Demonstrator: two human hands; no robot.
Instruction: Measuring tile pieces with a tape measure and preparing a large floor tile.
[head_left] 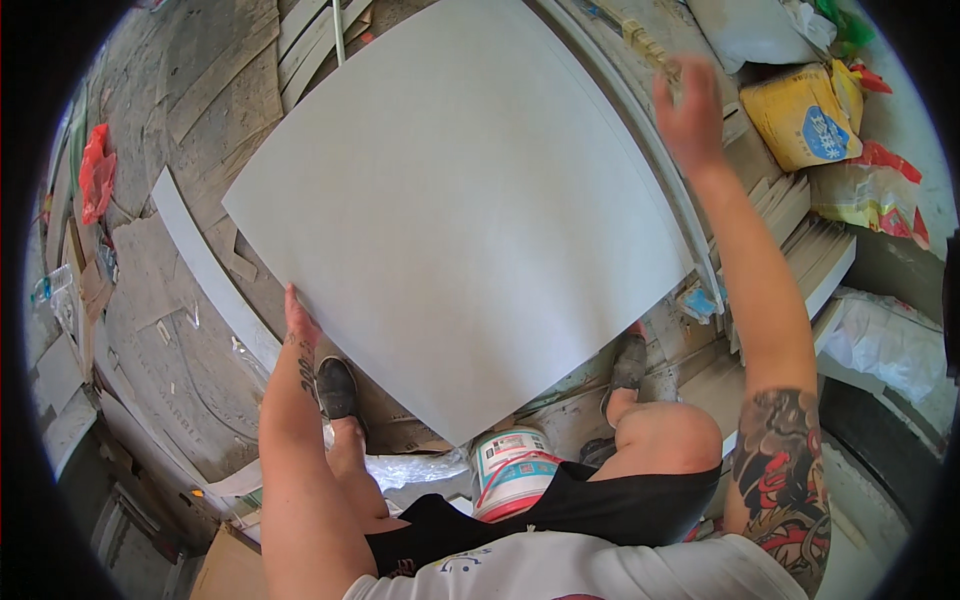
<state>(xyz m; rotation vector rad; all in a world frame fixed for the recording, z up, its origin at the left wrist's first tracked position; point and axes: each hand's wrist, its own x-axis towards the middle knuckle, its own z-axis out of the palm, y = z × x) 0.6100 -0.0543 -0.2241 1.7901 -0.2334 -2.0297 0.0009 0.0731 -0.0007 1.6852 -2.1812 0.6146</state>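
A large pale grey-white sheet (460, 200) lies in front of me, one corner toward my lap. My left hand (302, 322) is at its lower left edge, with one digit pointing up along the rim and the other fingers hidden by the sheet. Raised past the sheet's right edge, my right hand (692, 120) has curled fingers with a gap between them and the thumb; nothing shows in it. Just beyond its fingertips lies a yellowish ribbed object (645, 42), whose kind I cannot make out. A long curved-looking pale strip (640, 120) runs along the sheet's right side.
A white and red bucket (515, 470) stands between my legs. Yellow (800, 118) and white bags (755, 30) lie at the right, above stacked boards (800, 245). At left are a long white strip (215, 270), a red plastic bag (97, 175) and worn brown boards (215, 80).
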